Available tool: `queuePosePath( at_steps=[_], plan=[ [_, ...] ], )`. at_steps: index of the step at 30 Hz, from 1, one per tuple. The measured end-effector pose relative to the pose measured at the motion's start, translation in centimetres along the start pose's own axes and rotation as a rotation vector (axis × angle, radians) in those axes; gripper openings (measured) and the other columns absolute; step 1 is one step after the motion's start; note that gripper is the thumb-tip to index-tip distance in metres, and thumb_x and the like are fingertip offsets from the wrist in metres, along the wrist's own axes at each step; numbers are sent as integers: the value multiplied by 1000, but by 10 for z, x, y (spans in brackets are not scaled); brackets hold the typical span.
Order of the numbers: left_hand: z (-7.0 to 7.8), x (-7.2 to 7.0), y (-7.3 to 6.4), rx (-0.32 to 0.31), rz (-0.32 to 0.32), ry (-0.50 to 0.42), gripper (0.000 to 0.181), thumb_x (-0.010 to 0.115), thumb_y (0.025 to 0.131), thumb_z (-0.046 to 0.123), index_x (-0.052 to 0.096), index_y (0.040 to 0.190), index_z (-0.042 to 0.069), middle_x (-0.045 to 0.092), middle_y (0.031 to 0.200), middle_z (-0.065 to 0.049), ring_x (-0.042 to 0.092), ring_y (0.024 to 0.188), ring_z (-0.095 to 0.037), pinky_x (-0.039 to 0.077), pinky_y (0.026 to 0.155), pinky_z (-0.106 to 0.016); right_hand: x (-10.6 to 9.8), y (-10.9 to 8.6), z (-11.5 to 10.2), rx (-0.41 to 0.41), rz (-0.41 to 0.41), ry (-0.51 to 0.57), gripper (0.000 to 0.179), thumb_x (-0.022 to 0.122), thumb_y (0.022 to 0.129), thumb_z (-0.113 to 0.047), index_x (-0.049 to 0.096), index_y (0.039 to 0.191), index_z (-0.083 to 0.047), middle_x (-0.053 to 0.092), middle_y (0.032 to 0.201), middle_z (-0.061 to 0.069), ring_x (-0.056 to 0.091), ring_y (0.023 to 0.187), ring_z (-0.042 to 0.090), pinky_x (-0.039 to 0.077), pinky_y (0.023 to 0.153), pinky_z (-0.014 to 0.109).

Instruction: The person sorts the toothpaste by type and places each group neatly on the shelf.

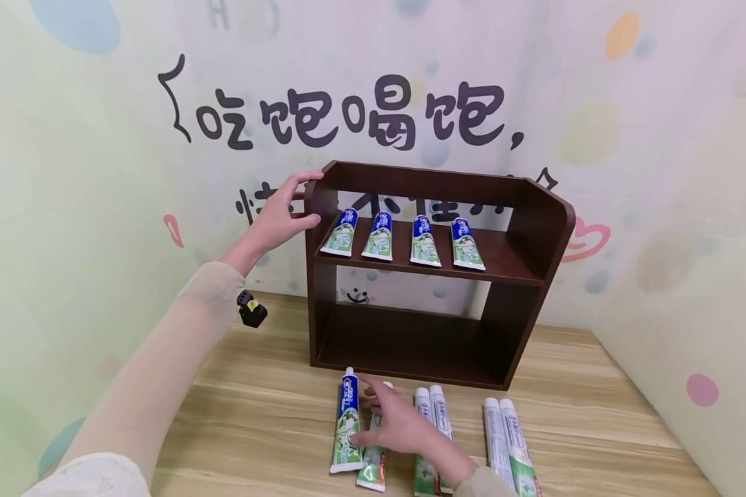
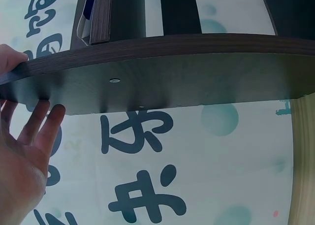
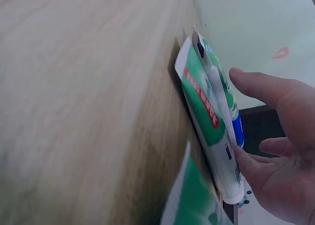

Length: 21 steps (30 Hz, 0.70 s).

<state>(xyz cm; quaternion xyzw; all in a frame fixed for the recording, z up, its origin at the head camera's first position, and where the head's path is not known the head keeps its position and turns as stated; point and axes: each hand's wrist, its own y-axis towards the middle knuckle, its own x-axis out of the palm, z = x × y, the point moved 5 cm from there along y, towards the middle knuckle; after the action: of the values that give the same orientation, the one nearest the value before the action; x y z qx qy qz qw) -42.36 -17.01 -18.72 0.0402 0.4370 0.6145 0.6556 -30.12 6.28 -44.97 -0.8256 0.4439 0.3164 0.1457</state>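
A dark brown two-tier shelf [image 1: 438, 273] stands against the wall. My left hand [image 1: 286, 215] holds its left side panel near the top, with the thumb at the front edge [image 2: 157, 45] and fingertips on the outer face. Several blue-and-green toothpaste tubes [image 1: 377, 236] lie in a row on the upper tier. In front of the shelf, my right hand [image 1: 398, 420] hovers over another blue-and-green toothpaste tube [image 1: 347, 421], thumb and fingers spread apart. Partly under that hand lies a white-and-green toothpaste tube [image 3: 204, 107]. Whether the fingertips touch either tube, I cannot tell.
White-and-green toothpaste tubes lie in two pairs on the wooden table [image 1: 255, 414]: one pair [image 1: 424, 442] beside my right wrist, another pair [image 1: 508, 442] farther right. A small black object [image 1: 251, 310] shows beside my left forearm. Printed walls stand behind and at both sides.
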Motion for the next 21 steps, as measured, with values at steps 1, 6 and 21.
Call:
queuePosePath(
  at_steps=[1, 6, 21],
  plan=[
    [0, 0, 0, -3, 1, 3, 67, 65, 89, 8, 38, 148, 23, 31, 162, 3, 46, 133, -36, 51, 101, -56, -1, 1, 1, -5, 0, 0, 99, 85, 76, -28, 27, 154, -11, 53, 137, 18, 59, 123, 30, 52, 104, 36],
    [0, 1, 3, -11, 3, -3, 68, 64, 89, 5, 37, 149, 19, 30, 163, -2, 45, 134, -39, 50, 102, -57, 0, 6, 2, -18, 24, -67, 91, 81, 80, -33, 32, 152, -7, 62, 122, 9, 64, 110, 22, 56, 95, 29],
    [0, 1, 0, 13, 16, 3, 66, 66, 88, 7, 40, 146, 27, 33, 160, 7, 48, 130, -34, 53, 98, -53, 10, 17, -14, 89, 76, -245, 83, 84, 75, -38, 47, 145, -10, 65, 102, 0, 56, 83, 8, 49, 71, 26]
  ],
)
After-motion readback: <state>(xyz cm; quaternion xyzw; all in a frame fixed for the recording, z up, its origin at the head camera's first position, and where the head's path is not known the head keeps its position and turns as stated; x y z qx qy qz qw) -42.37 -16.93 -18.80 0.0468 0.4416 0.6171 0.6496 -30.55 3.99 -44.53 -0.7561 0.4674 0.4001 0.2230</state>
